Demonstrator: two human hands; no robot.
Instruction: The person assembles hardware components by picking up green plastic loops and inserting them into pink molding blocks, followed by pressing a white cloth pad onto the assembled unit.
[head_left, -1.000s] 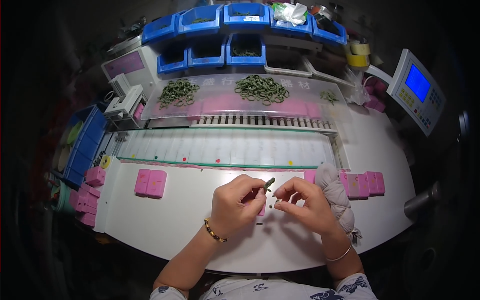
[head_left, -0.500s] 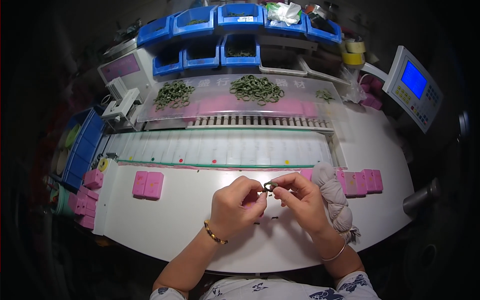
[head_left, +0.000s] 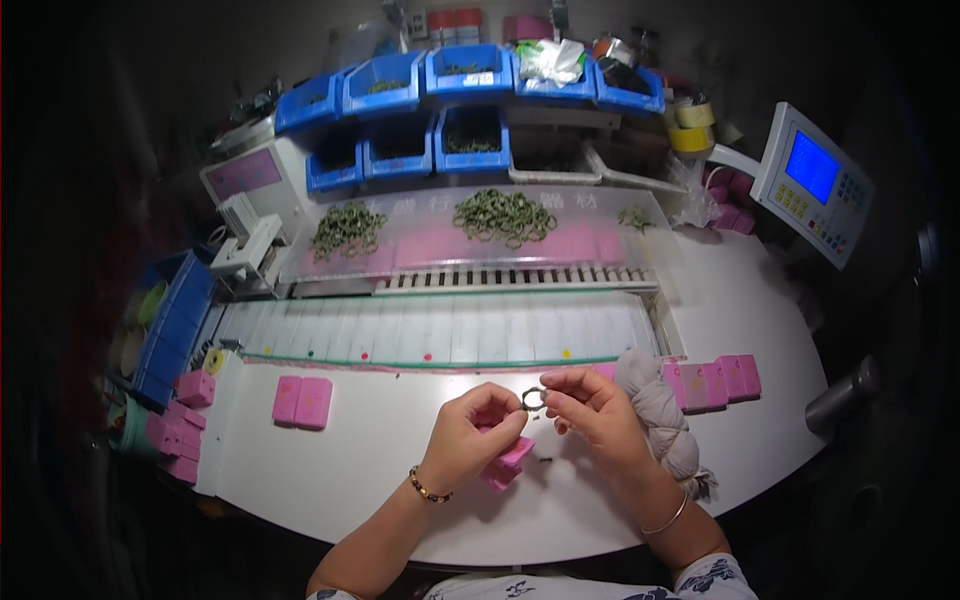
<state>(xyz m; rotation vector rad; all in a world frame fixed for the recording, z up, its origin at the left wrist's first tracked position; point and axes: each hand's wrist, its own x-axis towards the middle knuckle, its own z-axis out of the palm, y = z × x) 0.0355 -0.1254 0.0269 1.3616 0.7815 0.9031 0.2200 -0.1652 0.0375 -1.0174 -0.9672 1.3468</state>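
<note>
Above the middle of the tabletop (head_left: 330,480), the left hand (head_left: 466,435) pinches the near left edge of a dark green ring (head_left: 533,411), with a pink block (head_left: 513,456) seemingly gripped under its lower fingers. A light, even pinch probably serves best, keeping the ring round and steady. The ring sits between both hands, and the right hand (head_left: 597,415) holds its right edge in a narrow thumb-and-finger grip.
</note>
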